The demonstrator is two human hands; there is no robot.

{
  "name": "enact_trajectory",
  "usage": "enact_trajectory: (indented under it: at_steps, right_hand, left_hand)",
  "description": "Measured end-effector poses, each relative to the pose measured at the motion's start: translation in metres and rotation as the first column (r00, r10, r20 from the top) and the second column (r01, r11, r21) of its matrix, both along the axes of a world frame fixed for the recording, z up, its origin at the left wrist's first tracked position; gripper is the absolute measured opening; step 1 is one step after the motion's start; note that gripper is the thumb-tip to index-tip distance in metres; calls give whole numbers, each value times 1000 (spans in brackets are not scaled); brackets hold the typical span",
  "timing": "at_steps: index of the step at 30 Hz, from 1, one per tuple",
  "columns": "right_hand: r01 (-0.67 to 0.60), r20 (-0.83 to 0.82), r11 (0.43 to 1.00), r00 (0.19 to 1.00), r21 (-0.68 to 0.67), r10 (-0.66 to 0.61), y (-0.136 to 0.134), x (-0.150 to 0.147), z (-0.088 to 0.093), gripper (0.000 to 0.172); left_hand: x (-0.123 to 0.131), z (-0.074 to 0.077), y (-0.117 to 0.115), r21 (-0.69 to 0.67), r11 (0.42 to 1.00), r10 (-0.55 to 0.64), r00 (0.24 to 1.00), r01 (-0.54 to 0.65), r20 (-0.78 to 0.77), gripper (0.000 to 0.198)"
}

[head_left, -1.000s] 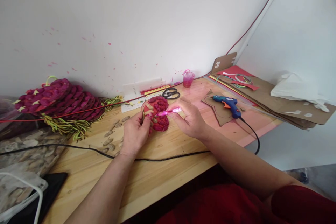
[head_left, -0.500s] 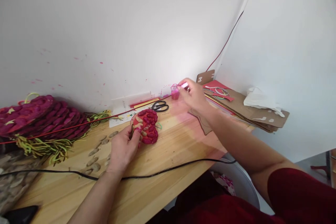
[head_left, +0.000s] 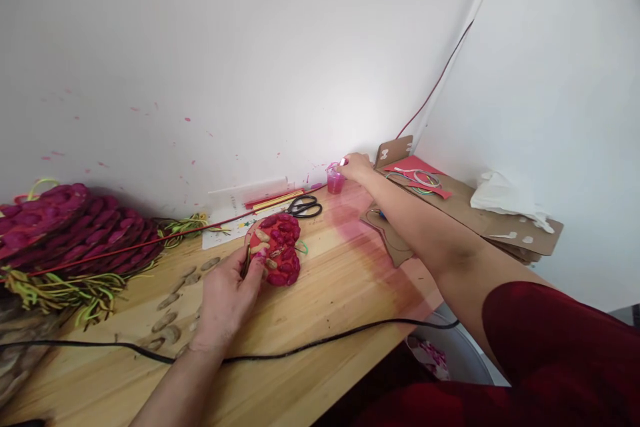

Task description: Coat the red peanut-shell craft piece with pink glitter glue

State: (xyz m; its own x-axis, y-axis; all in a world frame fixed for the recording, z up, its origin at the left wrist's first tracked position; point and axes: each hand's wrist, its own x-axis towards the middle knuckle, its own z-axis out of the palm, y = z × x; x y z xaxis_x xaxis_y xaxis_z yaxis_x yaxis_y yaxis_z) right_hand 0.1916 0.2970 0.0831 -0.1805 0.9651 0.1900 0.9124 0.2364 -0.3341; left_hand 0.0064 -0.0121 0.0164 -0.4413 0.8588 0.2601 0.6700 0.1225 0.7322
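Note:
My left hand [head_left: 233,293] grips the left edge of a red rounded craft piece [head_left: 273,253] between thumb and fingers. Peanut shells are stuck on it; those on the right and bottom are coated magenta, several on the left stay tan. At the back of the table, my right hand [head_left: 356,167] is closed on what looks like a white-ended paintbrush [head_left: 343,161], mostly hidden by the fingers. It is at the rim of a small clear cup [head_left: 335,181] of pink paint. Black-handled scissors [head_left: 304,207] lie between the piece and the cup.
Loose peanut shells [head_left: 167,321] lie left of my left hand. Magenta-coated pieces with yellow-green tassels [head_left: 107,227] are stacked at the left. A black cable [head_left: 300,351] crosses the wooden table. Cardboard sheets [head_left: 465,208] and white tissue [head_left: 505,197] lie right; a bin [head_left: 463,347] stands below.
My right hand has moved slightly left and away from me, closer over the cup with the paintbrush. My left hand keeps hold of the craft piece. The view has shifted slightly.

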Motion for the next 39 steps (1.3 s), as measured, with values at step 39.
enact_trajectory:
  at_steps: [39]
  right_hand:
    - [-414,-595,743,445,526,670,-228,3,-46,4]
  left_hand:
    - [1,-11,3,12,1000,-21,980,19,200,36]
